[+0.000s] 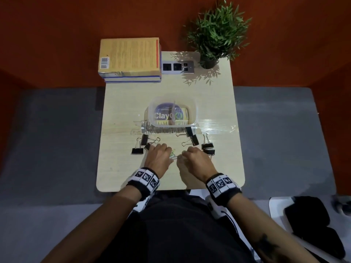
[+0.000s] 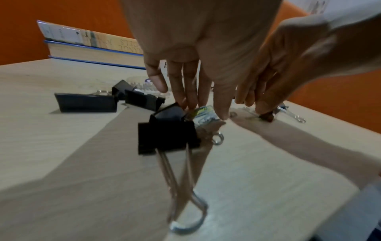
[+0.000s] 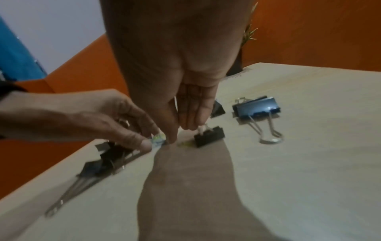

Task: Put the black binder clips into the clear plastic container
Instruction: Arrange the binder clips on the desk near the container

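The pale table (image 1: 117,168) sits against orange walls. Your left hand (image 1: 156,156) pinches a small bundle of coloured paper clips (image 2: 203,115); your right hand (image 1: 197,157) has its fingers down together near a small clip (image 3: 209,136), but I cannot tell if it grips. Black clips (image 1: 137,150) lie either side of your hands, the container (image 1: 193,109) beyond them. Risk: paper clips going in instead, or a sprung clip slipping.

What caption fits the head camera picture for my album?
Two hands, left hand and right hand, reach among black binder clips before a clear plastic container.
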Motion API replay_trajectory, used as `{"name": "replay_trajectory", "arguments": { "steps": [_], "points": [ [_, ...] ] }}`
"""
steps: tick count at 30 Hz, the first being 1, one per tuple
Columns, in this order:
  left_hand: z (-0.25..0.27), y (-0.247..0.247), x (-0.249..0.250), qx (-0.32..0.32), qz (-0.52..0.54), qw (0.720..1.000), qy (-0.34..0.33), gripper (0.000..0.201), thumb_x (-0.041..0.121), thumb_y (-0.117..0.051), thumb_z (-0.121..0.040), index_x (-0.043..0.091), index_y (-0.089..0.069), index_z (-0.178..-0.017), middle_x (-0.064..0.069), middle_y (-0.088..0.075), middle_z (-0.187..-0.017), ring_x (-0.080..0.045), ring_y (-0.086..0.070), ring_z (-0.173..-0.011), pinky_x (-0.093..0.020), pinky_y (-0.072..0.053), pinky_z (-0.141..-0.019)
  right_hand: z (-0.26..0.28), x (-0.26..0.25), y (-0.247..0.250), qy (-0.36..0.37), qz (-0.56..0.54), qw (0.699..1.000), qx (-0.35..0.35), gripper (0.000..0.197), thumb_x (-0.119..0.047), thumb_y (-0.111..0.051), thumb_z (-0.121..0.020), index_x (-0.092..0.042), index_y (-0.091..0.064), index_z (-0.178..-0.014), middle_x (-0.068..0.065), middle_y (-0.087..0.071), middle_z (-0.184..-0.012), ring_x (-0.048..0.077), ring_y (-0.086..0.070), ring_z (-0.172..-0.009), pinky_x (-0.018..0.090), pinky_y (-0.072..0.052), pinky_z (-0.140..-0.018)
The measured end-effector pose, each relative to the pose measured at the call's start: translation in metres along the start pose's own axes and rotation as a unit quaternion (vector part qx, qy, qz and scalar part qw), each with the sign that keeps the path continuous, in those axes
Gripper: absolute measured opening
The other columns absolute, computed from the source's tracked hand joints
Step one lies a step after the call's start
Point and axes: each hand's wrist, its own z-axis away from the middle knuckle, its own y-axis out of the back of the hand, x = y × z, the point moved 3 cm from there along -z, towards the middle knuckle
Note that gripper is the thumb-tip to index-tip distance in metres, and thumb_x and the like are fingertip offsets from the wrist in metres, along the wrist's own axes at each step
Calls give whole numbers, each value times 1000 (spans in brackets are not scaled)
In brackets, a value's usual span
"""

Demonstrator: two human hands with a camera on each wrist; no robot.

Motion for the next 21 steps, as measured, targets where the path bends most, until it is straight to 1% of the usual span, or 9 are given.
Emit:
{"name": "replay_trajectory", "arguments": {
  "steps": [2, 4, 7, 10, 14, 17, 19, 20, 21],
  "points": [
    [-2, -2, 2, 5, 9, 1000, -7, 20, 24, -64, -88, 8, -63, -99, -11, -64, -98, -31, -58, -93, -43, -40, -86, 6, 4, 0, -3, 24, 1000, 1, 16, 5, -71, -67, -3, -66, -81, 13, -61, -77, 34, -60, -71, 31, -38, -51],
    [-5, -2, 2, 2, 22, 1000, -7, 14, 20, -63, -89, 7, -64, -93, -12, -65, -92, -32, -60, -86, -42, -42, -81, 8, 9, 5, -2, 35, 999, 23, 14, 3, -75, -67, -5, -66, -75, 11, -61, -72, 32, -58, -68, 28, -32, -52],
    [-9, -2, 1, 9, 62, 998, 9, 12, 18, -65, -86, 5, -65, -88, -13, -66, -85, -32, -60, -80, -42, -46, -76, 2, 9, 5, 24, 66, 997, 17, 10, 0, -72, -70, -7, -65, -72, 8, -61, -68, 29, -55, -67, 32, -37, -54],
    [-11, -3, -4, 15, 113, 993, 35, 10, 7, -59, -86, 1, -66, -82, -17, -65, -79, -37, -61, -75, -43, -50, -68, -6, 2, 2, 23, 72, 997, -1, 12, 1, -75, -70, -6, -65, -71, 9, -61, -65, 30, -56, -67, 35, -43, -52],
    [-10, -2, -8, 26, 165, 984, 61, 11, 9, -58, -88, 3, -66, -83, -16, -66, -81, -35, -60, -76, -40, -48, -67, -12, -10, 0, 35, 100, 994, -21, 17, 1, -76, -69, -6, -61, -71, 9, -62, -68, 29, -57, -65, 33, -41, -47],
    [-9, 1, -12, 39, 205, 973, 97, 10, 13, -60, -90, 7, -67, -86, -12, -68, -84, -29, -60, -79, -34, -45, -69, -13, -17, -2, 47, 86, 995, -7, 20, 3, -74, -70, -6, -58, -78, 11, -59, -67, 30, -55, -61, 34, -36, -46],
    [-9, 2, -10, 28, 209, 973, 92, 11, 12, -59, -91, 7, -68, -90, -13, -68, -86, -30, -60, -82, -36, -46, -70, -13, -21, 0, 47, 24, 999, 10, 10, -4, -59, -82, -3, -56, -91, 14, -58, -73, 30, -54, -63, 33, -32, -47],
    [-8, 4, -9, 20, 209, 974, 88, 11, 11, -58, -91, 7, -68, -92, -13, -68, -87, -30, -61, -82, -37, -47, -71, -14, -21, 1, 39, -1, 999, 22, 18, -11, -51, -86, -3, -56, -101, 14, -57, -80, 28, -54, -69, 32, -33, -48],
    [-8, 5, -8, 14, 214, 973, 91, 10, 11, -59, -90, 7, -68, -92, -14, -69, -86, -31, -62, -82, -38, -50, -71, -15, -21, 2, 42, -3, 999, 25, 25, -15, -49, -87, -4, -56, -109, 14, -56, -88, 26, -53, -75, 31, -34, -48]
  ]
}}
